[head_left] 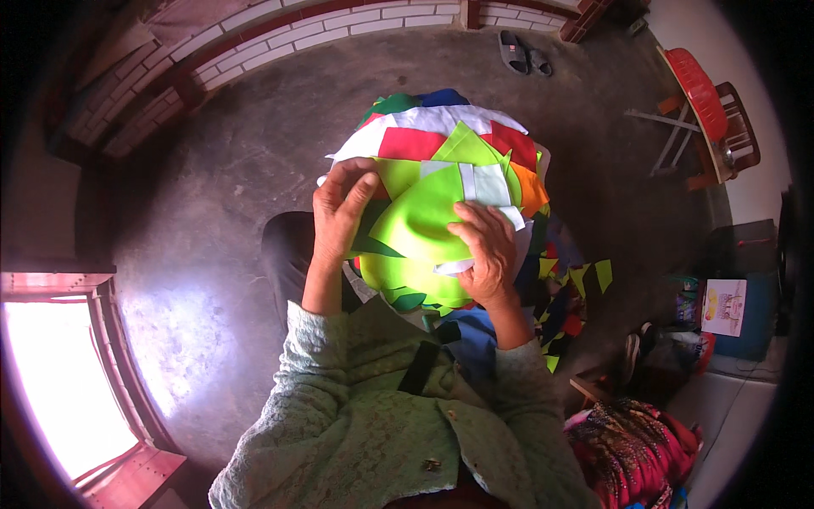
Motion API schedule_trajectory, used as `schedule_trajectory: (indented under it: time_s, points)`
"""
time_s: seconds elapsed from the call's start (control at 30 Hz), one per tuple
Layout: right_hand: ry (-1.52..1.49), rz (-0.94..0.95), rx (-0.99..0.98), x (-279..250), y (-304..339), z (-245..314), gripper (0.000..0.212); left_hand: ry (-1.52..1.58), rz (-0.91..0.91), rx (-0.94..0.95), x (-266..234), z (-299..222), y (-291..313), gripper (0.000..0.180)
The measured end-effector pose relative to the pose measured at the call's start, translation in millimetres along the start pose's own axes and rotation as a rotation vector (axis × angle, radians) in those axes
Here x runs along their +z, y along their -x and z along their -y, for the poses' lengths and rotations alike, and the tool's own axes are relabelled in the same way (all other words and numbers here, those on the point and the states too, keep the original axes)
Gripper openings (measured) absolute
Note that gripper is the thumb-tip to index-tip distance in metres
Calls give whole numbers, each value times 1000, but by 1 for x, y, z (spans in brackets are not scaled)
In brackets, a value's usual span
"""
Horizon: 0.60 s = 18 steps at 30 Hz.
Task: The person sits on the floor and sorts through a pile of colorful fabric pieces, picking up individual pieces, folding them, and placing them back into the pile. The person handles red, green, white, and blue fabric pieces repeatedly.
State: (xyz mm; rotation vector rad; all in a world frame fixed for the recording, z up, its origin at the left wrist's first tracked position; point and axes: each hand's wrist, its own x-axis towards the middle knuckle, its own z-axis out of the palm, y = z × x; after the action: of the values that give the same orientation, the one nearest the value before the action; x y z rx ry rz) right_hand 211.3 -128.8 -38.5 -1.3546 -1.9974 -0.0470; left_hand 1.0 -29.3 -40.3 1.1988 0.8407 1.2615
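Floor: grey and worn, spread around the seated person (229,161).
Pile: a heap of coloured cloth (390,276) in front of the person (what bears it underneath is hidden).
White cloth: lies across the pile's far edge (466,117), red pieces over it.
Top piece: yellow-green (411,212), on top of the pile between both hands, bulging rather than flat; smoothing it before any shift would probably keep its edges true.
Right hand: fingers bent onto the top piece at the pile's right (487,246); I cannot tell whether it pinches or only presses. Light, spread fingertips should avoid dragging the layers beneath.
Left hand: curled at the pile's left edge (343,204), thumb near forefinger; whether cloth is caught between them is unclear. Taking one layer only seems wise.
Orange piece: at the pile's right edge (532,188), best left undisturbed.
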Motion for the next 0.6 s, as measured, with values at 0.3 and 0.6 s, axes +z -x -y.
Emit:
schedule_trajectory:
  time_s: [0.3,0.6]
  points:
    - [-49,-32,51,-1,1,0,59,-998,35,277,17,-13,14,29]
    - [3,-84,68,1,2,1,63,-1017,45,351,21,-14,18,26]
